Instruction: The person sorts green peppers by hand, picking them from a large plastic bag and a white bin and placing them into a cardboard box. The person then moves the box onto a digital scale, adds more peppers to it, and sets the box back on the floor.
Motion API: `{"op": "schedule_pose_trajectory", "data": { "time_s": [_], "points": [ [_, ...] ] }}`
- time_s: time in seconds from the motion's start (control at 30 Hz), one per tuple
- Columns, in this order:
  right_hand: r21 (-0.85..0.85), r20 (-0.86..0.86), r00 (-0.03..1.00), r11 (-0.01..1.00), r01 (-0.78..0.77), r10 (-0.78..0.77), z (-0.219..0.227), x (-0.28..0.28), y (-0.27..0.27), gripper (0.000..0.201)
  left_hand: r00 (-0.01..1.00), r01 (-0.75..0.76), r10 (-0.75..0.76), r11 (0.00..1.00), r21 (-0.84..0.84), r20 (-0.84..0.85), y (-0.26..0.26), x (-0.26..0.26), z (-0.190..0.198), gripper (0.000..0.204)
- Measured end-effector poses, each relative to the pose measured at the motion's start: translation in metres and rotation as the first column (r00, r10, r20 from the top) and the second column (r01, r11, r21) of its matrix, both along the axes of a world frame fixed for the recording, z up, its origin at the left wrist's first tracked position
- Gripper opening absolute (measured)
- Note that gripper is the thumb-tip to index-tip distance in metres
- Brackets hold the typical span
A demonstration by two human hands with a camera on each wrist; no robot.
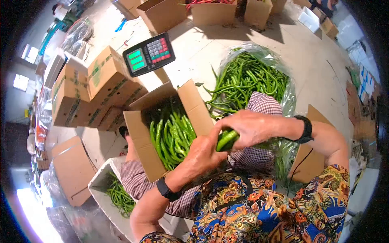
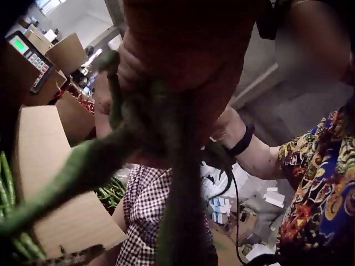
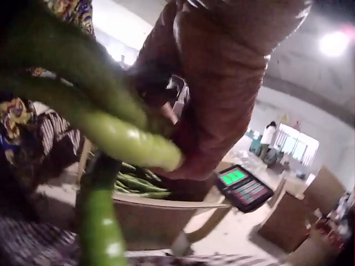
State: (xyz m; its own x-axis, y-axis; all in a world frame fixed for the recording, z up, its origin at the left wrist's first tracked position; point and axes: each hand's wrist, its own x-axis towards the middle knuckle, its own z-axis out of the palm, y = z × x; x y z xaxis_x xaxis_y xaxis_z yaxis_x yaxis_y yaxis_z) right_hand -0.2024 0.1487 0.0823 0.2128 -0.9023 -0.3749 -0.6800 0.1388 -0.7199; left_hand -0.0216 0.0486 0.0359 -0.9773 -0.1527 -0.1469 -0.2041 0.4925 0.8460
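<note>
The left hand (image 1: 201, 154) and the right hand (image 1: 256, 124) are gripping a handful of green peppers (image 1: 227, 140) between them, just beside an open carton (image 1: 139, 143) and above the person's checked trousers (image 1: 254, 160). The fingers of both hands are curling round the handful, with pepper ends projecting from the grasp; the left wrist view is dark and blurred, so the placing of each finger there is probably not to be trusted. Within the carton, long green peppers (image 1: 172, 135) are lying roughly parallel. Beyond the hands, a clear plastic bag (image 1: 288, 106) is holding a loose heap of thinner peppers (image 1: 251, 77). A scale display (image 1: 149, 54) is glowing green behind the carton, near stacked cardboard boxes (image 1: 90, 95). A white box (image 1: 106, 211) is standing beside the person's leg, containing further green peppers (image 1: 120, 196).
</note>
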Motion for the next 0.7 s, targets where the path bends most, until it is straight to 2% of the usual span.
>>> {"op": "schedule_pose_trajectory", "data": {
  "time_s": [0.03, 0.07, 0.1, 0.13, 0.17, 0.2, 0.23, 0.27, 0.33, 0.37, 0.4, 0.43, 0.47, 0.53, 0.57, 0.6, 0.67, 0.7],
  "points": [
    [-0.25, -0.169, 0.983, 0.968, 0.027, -0.071, 0.009, -0.01, 0.01, 0.057, 0.995, -0.098, 0.097, 0.989, 0.109, 0.013, 0.006, -0.007, 0.012, 0.073],
    [-0.485, -0.313, 0.934, 0.875, -0.002, -0.171, 0.022, -0.02, 0.018, 0.056, 0.996, -0.085, 0.085, 0.991, 0.106, 0.007, 0.009, -0.01, 0.007, 0.073],
    [-0.641, -0.37, 0.878, 0.767, -0.003, -0.305, 0.046, -0.023, 0.02, 0.05, 0.988, -0.15, 0.156, 0.971, 0.186, -0.016, 0.009, -0.01, -0.004, 0.067],
    [-0.773, -0.388, 0.812, 0.634, -0.029, -0.436, 0.072, -0.024, 0.02, 0.044, 0.972, -0.219, 0.234, 0.939, 0.264, -0.025, 0.01, -0.009, -0.009, 0.06],
    [-0.777, -0.381, 0.817, 0.629, -0.029, -0.433, 0.089, -0.023, 0.029, 0.044, 0.951, -0.308, 0.283, 0.876, 0.37, 0.121, 0.009, -0.012, 0.003, 0.052],
    [-0.557, -0.184, 0.889, 0.79, 0.257, -0.419, 0.104, -0.019, 0.046, 0.038, 0.949, -0.314, 0.289, 0.877, 0.362, 0.123, 0.007, -0.012, 0.007, 0.052],
    [-0.222, 0.017, 0.889, 0.866, 0.449, -0.457, 0.108, -0.014, 0.062, 0.033, 0.936, -0.35, 0.327, 0.843, 0.409, 0.128, 0.005, -0.014, 0.01, 0.052],
    [-0.09, 0.166, 0.865, 0.866, 0.491, -0.473, 0.088, -0.006, 0.07, 0.029, 0.922, -0.382, 0.364, 0.803, 0.457, 0.131, 0.003, -0.017, 0.012, 0.051],
    [-0.153, 0.199, 0.869, 0.861, 0.485, -0.453, 0.027, 0.008, 0.074, 0.028, 0.91, -0.406, 0.391, 0.782, 0.473, 0.136, 0.009, -0.02, 0.012, 0.048],
    [-0.03, 0.381, 0.738, 0.79, 0.612, -0.557, -0.008, 0.013, 0.073, 0.034, 0.894, -0.432, 0.432, 0.766, 0.476, 0.117, 0.015, -0.023, 0.011, 0.049],
    [0.118, 0.528, 0.555, 0.703, 0.702, -0.643, -0.04, 0.015, 0.07, 0.041, 0.878, -0.453, 0.468, 0.751, 0.481, 0.098, 0.021, -0.028, 0.01, 0.049],
    [0.163, 0.589, 0.473, 0.669, 0.725, -0.655, -0.066, 0.017, 0.063, 0.052, 0.88, -0.435, 0.475, 0.781, 0.449, 0.026, 0.027, -0.031, 0.002, 0.052],
    [0.214, 0.685, 0.35, 0.635, 0.742, -0.639, -0.074, 0.019, 0.053, 0.05, 0.883, -0.4, 0.468, 0.792, 0.462, -0.038, 0.033, -0.036, 0.01, 0.056],
    [0.285, 0.814, 0.051, 0.475, 0.833, -0.579, -0.066, 0.022, 0.03, 0.05, 0.894, -0.39, 0.448, 0.78, 0.489, -0.001, 0.045, -0.04, 0.004, 0.058],
    [0.39, 0.818, -0.067, 0.463, 0.796, -0.572, -0.066, 0.022, 0.023, 0.049, 0.897, -0.398, 0.441, 0.787, 0.472, 0.021, 0.048, -0.04, -0.008, 0.056],
    [0.415, 0.856, -0.159, 0.47, 0.779, -0.492, -0.073, 0.023, 0.016, 0.05, 0.898, -0.398, 0.439, 0.785, 0.474, 0.027, 0.049, -0.04, -0.01, 0.056],
    [0.496, 0.835, -0.206, 0.537, 0.682, -0.51, -0.075, 0.018, 0.016, 0.05, 0.797, -0.491, 0.596, 0.544, 0.681, 0.099, 0.048, -0.039, -0.014, 0.052],
    [0.505, 0.83, -0.209, 0.541, 0.672, -0.517, -0.079, 0.017, 0.016, 0.05, 0.769, -0.516, 0.615, 0.434, 0.738, 0.176, 0.047, -0.04, -0.007, 0.047]
  ]
}}
